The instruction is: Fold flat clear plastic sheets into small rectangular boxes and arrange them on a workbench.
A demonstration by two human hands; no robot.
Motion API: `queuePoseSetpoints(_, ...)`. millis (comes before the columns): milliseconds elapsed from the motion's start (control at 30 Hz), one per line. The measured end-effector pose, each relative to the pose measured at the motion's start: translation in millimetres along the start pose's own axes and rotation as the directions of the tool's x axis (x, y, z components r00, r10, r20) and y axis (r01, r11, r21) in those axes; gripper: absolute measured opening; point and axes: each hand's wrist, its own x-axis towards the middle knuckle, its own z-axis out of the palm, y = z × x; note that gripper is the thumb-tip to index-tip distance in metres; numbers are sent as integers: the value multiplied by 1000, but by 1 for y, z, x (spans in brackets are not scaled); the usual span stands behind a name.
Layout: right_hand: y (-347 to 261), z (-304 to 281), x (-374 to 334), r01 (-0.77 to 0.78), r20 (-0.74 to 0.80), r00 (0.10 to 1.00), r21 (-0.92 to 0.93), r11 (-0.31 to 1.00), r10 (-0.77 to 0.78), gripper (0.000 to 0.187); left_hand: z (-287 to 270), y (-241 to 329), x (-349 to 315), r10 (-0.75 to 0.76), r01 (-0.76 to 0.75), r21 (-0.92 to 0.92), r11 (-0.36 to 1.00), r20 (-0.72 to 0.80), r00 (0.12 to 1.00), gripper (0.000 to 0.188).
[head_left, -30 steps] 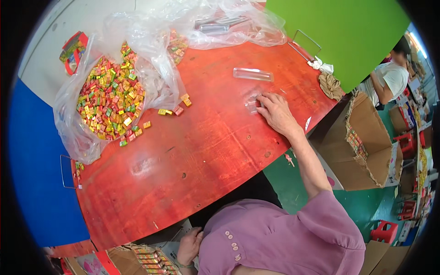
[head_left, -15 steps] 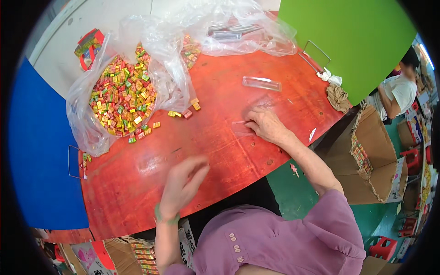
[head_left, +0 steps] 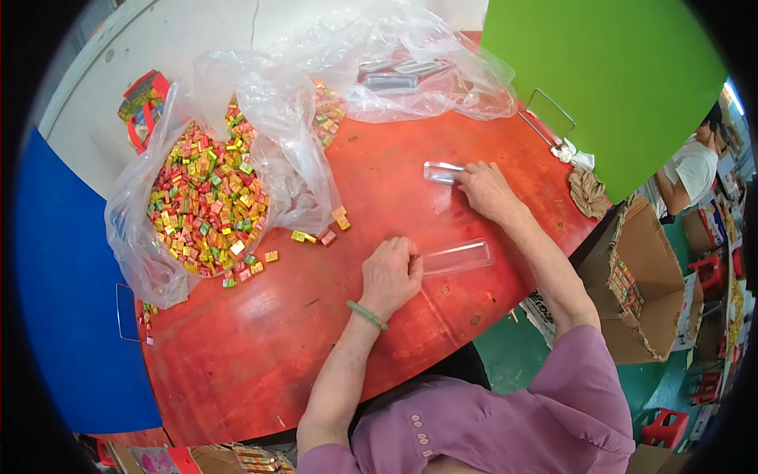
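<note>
My left hand (head_left: 391, 272) is closed on the near end of a clear plastic case piece (head_left: 458, 257), long and shallow, which lies over the red tabletop. A green beaded bracelet (head_left: 366, 315) circles that wrist. Farther off, my right hand (head_left: 486, 189) pinches the right end of a second clear plastic case piece (head_left: 440, 172). To the left, a transparent bag (head_left: 130, 217) lies open around a heap of small wrapped candies (head_left: 209, 197) in red, yellow, orange and green. A few loose candies (head_left: 326, 236) rest beside it.
More clear cases (head_left: 391, 82) lie inside a plastic bag (head_left: 474, 95) at the back. Blue (head_left: 71, 276) and green (head_left: 608, 87) panels flank the red table (head_left: 260, 355). Crumpled brown paper (head_left: 587, 189) sits at its right edge. Beyond are a cardboard box (head_left: 647, 284) and another person (head_left: 685, 174).
My left hand has moved right and away from me, and now holds the near case piece. My right hand has let go of that piece, reached farther away and grasped the other one.
</note>
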Motion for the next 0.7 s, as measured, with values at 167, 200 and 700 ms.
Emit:
queuePoseSetpoints(167,0,15,2,102,-79,991,-96,990,-110,9,-2,-2,-1,18,-20,-49,999,-38,999,13)
queuePoseSetpoints(200,-5,12,2,113,-84,989,-135,984,-125,7,-2,-7,0,-32,19,-179,984,-71,997,11)
queuePoseSetpoints(700,-16,-14,-19,287,-134,958,425,858,-254,24,-2,-16,41,52,17,-372,928,174,983,16)
